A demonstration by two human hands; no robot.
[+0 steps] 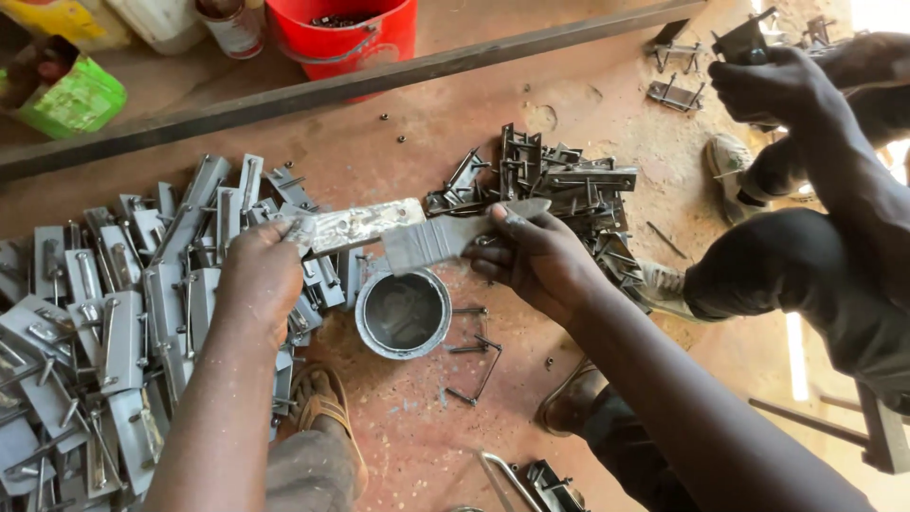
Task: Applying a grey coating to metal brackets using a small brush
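Observation:
My left hand [258, 275] grips one end of a flat metal latch plate [355, 226], wet with silver-grey paint and held level above the floor. My right hand [536, 261] holds a paintbrush [436, 241] whose grey bristles lie against the plate's underside edge. Directly below them stands a round tin of grey paint [404, 313], open at the top. A big heap of painted grey latch plates [104, 322] lies to the left of my left arm.
A pile of dark unpainted latch parts [559, 185] lies beyond my right hand. Another person's hand [773, 85] at the upper right holds a metal part. A red bucket [346, 33], a long steel bar [360, 81] and loose bent rods [479, 356] are nearby.

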